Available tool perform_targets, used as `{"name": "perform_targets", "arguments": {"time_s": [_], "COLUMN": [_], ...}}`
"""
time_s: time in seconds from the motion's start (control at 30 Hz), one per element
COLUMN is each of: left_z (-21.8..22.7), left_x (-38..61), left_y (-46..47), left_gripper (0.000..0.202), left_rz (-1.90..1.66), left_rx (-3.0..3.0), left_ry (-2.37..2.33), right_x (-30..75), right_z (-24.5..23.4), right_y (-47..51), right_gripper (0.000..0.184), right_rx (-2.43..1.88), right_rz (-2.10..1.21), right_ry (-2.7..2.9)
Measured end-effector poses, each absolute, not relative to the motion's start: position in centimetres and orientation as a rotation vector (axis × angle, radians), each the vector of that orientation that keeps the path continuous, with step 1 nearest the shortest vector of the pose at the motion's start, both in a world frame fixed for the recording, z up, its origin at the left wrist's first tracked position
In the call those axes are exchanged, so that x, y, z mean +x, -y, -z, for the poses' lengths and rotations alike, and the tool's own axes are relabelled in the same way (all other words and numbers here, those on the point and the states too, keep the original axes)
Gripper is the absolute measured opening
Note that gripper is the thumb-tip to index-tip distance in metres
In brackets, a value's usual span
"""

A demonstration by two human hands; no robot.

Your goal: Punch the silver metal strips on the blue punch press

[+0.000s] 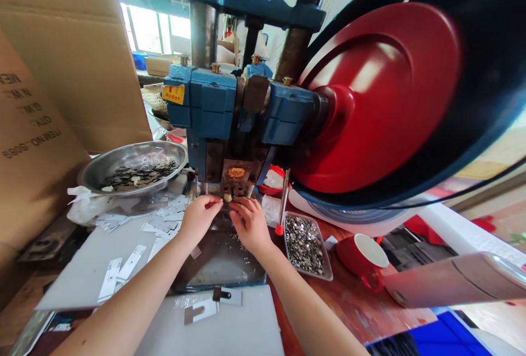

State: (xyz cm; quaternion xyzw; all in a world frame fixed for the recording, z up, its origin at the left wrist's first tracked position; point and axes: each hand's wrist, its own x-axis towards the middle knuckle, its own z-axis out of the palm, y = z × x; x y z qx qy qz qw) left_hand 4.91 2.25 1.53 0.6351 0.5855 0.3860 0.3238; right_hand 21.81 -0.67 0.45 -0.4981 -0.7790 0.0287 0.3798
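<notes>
Both hands meeting under the blue metal press head (230, 109): left hand (200, 214) and right hand (250, 223) pinching a small pale metal piece (227, 197) at the die, beside a clear tray of tiny silver parts (306, 246) on the tabletop (353, 306).

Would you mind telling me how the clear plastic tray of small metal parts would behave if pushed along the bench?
The clear plastic tray looks thin, so it may flex. Heaped with small metal parts, it is probably heavy for its size. Being low and flat, it would likely slide, not tip.
</notes>
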Motion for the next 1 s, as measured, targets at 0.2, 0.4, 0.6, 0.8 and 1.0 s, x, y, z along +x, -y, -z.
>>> {"name": "perform_targets", "arguments": {"time_s": [0.2,0.4,0.6,0.8,1.0], "left_z": [-1.0,-1.0,-0.6,-0.7,-0.5], "left_x": [4.8,4.5,4.6,4.9,4.7], "left_y": [-2.8,-3.1,-3.6,-3.8,-4.1], "left_gripper": [0.023,0.019,0.019,0.018,0.018], "left_rz": [-0.974,-0.965,-0.965,-0.957,-1.023], "left_rx": [1.746,1.839,1.882,1.908,1.88], "left_ry": [-1.575,-1.588,-1.58,-1.539,-1.552], "right_x": [22.1,22.0,21.7,21.5,21.9], "right_z": [-0.6,-0.8,-1.3,-1.8,-0.8], "right_y": [0.9,0.7,0.9,1.1,1.4], "right_gripper": [0.021,0.022,0.023,0.022,0.024], "right_rx": [-1.333,-1.332,-1.371,-1.364,-1.368], "right_rz": [-0.036,-0.035,0.138,0.195,-0.038], "right_ry": [2.055,2.104,2.19,2.212,2.017]}}
